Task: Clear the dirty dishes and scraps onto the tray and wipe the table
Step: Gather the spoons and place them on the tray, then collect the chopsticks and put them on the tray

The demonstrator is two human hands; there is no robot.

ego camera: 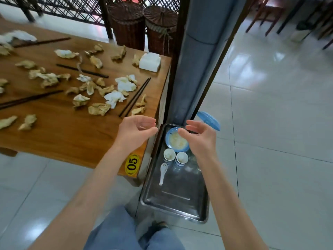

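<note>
A metal tray (180, 199) lies low beside the table's right end. It holds a blue plate (173, 139) with scraps, two small white cups (169, 154) (182, 157) and a white spoon (163, 173). My right hand (200, 138) hovers over the plate, fingers loosely curved, holding nothing. My left hand (135, 130) hangs over the table's near right corner, also relaxed and holding nothing. The wooden table (68, 134) is strewn with several food scraps (99, 108), crumpled napkins (115, 98) and dark chopsticks (135, 96).
A white napkin stack (150, 61) sits at the table's far right corner. A grey pillar (196, 56) stands just behind the tray, with a blue plastic piece (210, 120) beside it. Two wicker baskets (144, 24) stand beyond the table. Tiled floor spreads to the right.
</note>
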